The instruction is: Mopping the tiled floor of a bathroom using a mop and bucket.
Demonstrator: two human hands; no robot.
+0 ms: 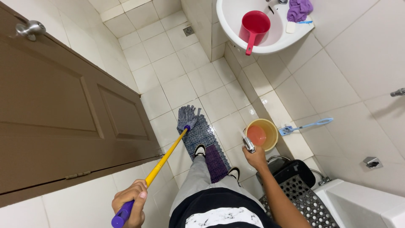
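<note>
My left hand [130, 202] grips the purple end of a yellow mop handle [165, 157]. The grey mop head [188, 117] rests on the white tiled floor at the far end of a dark blue mat [207, 139]. My right hand [254, 157] holds a chrome spray nozzle [248, 144], which points towards a yellow bucket [262, 134] holding reddish water. My feet stand on the mat.
An open brown door [63, 109] stands on the left. A white sink [270, 25] at the top holds a red dipper [253, 28] and a purple cloth [299, 9]. A blue brush [306, 126] lies by the wall. A toilet [358, 204] and a perforated black bin [301, 194] are at the lower right.
</note>
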